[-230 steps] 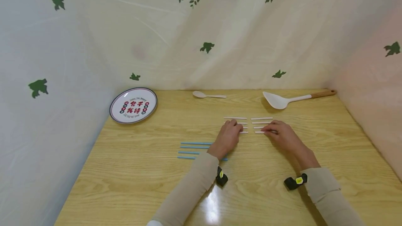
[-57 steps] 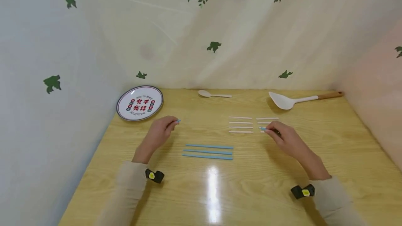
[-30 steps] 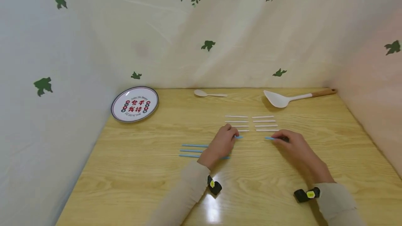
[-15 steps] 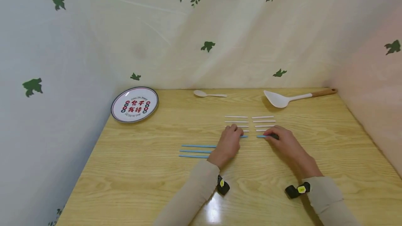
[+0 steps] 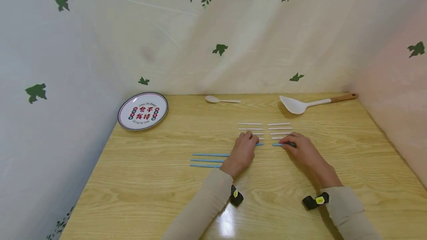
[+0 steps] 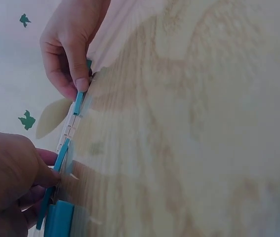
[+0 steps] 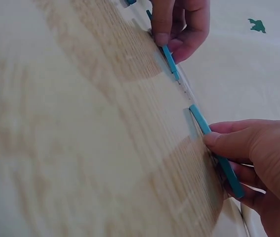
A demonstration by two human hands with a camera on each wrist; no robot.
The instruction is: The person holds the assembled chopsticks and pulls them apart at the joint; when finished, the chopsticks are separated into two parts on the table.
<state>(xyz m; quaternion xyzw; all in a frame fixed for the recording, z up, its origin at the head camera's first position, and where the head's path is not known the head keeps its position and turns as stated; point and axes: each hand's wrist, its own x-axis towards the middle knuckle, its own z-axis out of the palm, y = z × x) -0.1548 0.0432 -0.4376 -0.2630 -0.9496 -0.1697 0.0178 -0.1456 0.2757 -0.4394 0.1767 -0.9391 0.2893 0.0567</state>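
Observation:
My left hand (image 5: 241, 151) pinches a short blue chopstick piece (image 5: 260, 144) low over the table, just in front of the left column of white sticks (image 5: 251, 129). In the right wrist view, that piece (image 7: 170, 61) has a narrower tip facing the other hand. Opposite, my right hand (image 5: 301, 151) pinches a second blue chopstick piece (image 7: 201, 120) between thumb and fingers, in front of the right column of white sticks (image 5: 279, 129). Both pieces lie roughly in line end to end, with a gap between them. Three long blue chopsticks (image 5: 207, 160) are partly covered by my left hand and wrist.
On the wooden table (image 5: 140, 192), an oval plate (image 5: 143, 101) with red lettering stands back left. A small pale spoon (image 5: 213, 99) and a white turner (image 5: 295, 106) with a wooden handle lie along the back, near the fabric wall (image 5: 186, 47).
The row of long blue chopsticks went from several to three. Both hands, far apart earlier with a blue piece each, have come together before the white sticks. Over the last half second, they barely move.

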